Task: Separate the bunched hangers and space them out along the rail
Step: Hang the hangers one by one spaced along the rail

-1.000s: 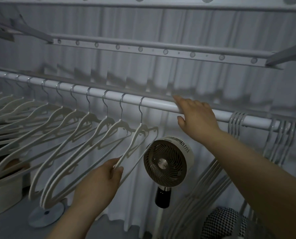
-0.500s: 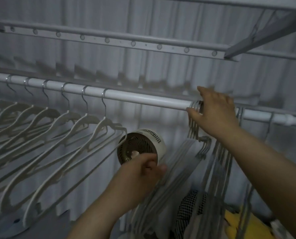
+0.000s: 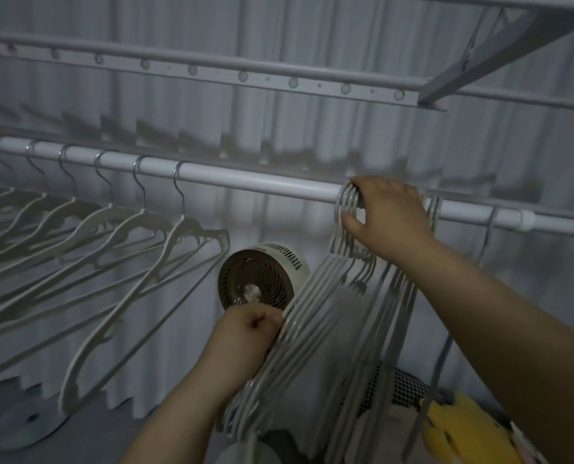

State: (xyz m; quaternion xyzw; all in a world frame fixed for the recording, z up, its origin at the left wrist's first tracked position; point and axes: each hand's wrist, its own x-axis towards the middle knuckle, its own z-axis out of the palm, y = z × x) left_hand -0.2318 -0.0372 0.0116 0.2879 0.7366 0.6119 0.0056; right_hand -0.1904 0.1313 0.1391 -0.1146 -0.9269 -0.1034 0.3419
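right hand [image 3: 387,217]: clamped on hooks of bunched hangers [image 3: 332,316]
left hand [image 3: 247,331]: pinched outermost hanger [image 3: 309,294]
advised: single hook freed along rail [image 3: 262,183]

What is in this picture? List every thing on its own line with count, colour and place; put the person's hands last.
rail: one, white, across the middle.
spaced hangers: at least six, off-white, hung apart on the rail's left part.
bunched hangers: count unclear, pale grey, packed on the rail right of middle.
fan: one, white with brown grille, below the rail between the two groups.
studded bar: one, grey, above the rail.
curtain: one, pale grey, pleated, behind everything.
yellow thing: one, bottom right, kind unclear.
left hand: one, gripping the bunched hangers' left edge.
right hand: one, gripping their hooks at the rail.
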